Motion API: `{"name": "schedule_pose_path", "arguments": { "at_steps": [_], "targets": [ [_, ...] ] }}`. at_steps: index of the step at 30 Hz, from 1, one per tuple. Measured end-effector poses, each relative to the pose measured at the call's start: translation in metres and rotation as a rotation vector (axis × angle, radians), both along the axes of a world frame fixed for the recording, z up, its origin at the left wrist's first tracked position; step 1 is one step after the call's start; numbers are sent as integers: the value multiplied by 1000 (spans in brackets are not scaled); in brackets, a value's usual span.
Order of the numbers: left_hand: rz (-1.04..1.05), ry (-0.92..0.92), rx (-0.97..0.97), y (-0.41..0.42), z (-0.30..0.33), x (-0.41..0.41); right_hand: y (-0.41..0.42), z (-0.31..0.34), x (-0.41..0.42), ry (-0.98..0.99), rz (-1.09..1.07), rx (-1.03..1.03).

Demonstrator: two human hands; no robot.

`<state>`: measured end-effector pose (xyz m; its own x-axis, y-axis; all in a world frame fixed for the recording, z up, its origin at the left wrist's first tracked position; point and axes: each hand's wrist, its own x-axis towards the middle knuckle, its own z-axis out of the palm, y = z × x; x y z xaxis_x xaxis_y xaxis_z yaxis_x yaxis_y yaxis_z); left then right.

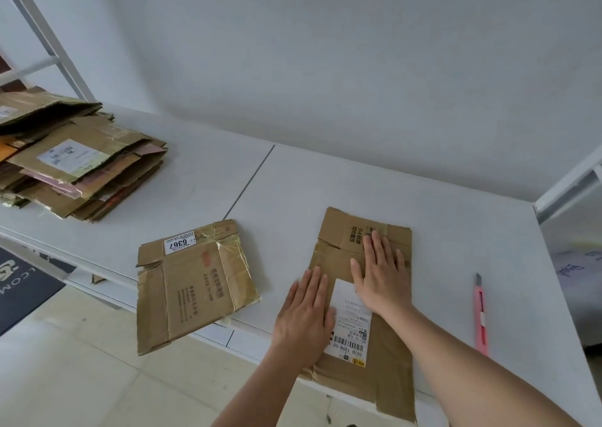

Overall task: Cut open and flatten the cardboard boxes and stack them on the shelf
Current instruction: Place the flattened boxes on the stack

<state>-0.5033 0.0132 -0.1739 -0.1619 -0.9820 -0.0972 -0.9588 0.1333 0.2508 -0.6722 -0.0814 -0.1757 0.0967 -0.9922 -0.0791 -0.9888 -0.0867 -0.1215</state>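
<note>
A flattened brown cardboard box (387,371) with a white shipping label lies on the white shelf surface (325,182) in front of me. My left hand (303,315) lies flat on its left part, fingers spread. My right hand (381,273) presses palm-down on its upper middle. Neither hand holds anything. A second flattened box (192,283) with a "6367" sticker rests to the left, overhanging the shelf's front edge. A pink utility knife (480,315) lies on the shelf to the right of my right arm.
A pile of several flattened boxes (81,162) sits at the shelf's far left. White metal shelf posts (49,35) rise at the left and right. Below the front edge are a tiled floor (81,377) and a dark mat (22,283).
</note>
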Motion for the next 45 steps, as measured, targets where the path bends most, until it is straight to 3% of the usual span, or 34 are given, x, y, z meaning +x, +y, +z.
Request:
{"name": "schedule_pose_path", "arguments": {
  "at_steps": [5,11,17,21,23,27,35,40,45],
  "targets": [
    [-2,-18,82,-2,5,-3,39,8,3,8,47,134],
    [-6,-22,101,-2,2,-3,136,0,3,-31,61,85],
    [38,45,137,-6,7,-6,136,0,5,-32,30,21],
    [293,327,206,5,27,-14,144,4,5,-189,-236,-87],
    [418,342,197,10,34,-17,145,4,6,-283,-385,-114],
    [689,566,392,11,50,-24,148,4,-4,-388,-349,-102],
    [612,832,150,20,108,-22,140,45,-20,-919,-366,-243],
    [776,1039,-15,28,160,52,113,104,39,-1053,-165,-281],
    [874,1037,-58,51,181,144,108,141,125,-1081,-60,-261]
  ]
}}
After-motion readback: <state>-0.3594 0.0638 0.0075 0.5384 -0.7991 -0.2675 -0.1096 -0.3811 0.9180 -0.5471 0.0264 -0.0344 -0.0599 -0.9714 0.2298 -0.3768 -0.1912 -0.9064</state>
